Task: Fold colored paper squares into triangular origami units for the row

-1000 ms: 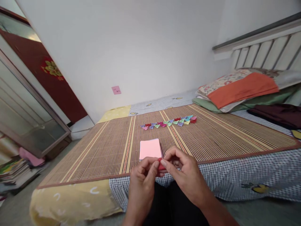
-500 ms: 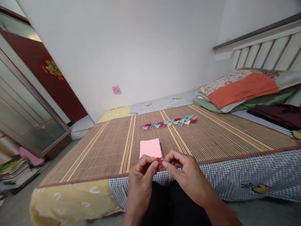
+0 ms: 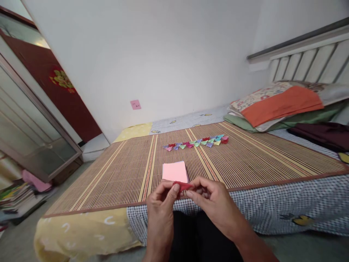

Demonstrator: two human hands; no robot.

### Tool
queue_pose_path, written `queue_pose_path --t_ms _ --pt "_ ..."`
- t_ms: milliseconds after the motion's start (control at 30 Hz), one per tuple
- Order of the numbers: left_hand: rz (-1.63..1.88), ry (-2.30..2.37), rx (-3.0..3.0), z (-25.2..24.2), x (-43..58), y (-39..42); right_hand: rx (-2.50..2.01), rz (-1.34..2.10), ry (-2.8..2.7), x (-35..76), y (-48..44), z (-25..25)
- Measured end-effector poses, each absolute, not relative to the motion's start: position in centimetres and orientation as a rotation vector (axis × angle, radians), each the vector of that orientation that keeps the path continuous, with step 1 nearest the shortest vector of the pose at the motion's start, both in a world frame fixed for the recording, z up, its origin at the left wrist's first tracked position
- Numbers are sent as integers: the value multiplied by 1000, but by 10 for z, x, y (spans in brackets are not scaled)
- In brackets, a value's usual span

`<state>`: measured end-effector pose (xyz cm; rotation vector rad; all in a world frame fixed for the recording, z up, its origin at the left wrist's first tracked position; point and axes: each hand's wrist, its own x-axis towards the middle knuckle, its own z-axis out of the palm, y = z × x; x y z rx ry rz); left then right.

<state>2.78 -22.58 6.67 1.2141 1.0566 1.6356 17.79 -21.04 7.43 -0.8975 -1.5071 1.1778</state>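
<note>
Between my two hands, a small red folded paper (image 3: 183, 186) is held just above the near edge of the mat. My left hand (image 3: 163, 205) pinches its left end between thumb and forefinger. At its right end, my right hand (image 3: 212, 196) grips the tip in the same way. Directly behind the fingers lies a stack of pink paper squares (image 3: 174, 171), partly covered by my hands. Farther back, folded paper pieces (image 3: 195, 143) in several colours rest in a long double row.
A striped bamboo mat (image 3: 114, 178) covers the bed. Pillows (image 3: 283, 103) and dark folded cloth (image 3: 321, 135) lie at the right, below a radiator (image 3: 313, 62). A white wall (image 3: 174, 62) rises behind. Books and papers (image 3: 16, 198) are piled at the far left.
The red paper now shows as a longer, flatter shape between my fingers. My left hand has shifted slightly left, and both hands keep their pinch.
</note>
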Motion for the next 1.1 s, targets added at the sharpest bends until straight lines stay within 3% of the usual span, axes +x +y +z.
queue_pose_path --t_ms 467,1100 --pt "1984 1291 2000 69 33 -239 -779 1229 -1392 181 -211 76" --pt "2014 1312 2229 69 32 -242 -622 1433 -1187 178 -204 70"
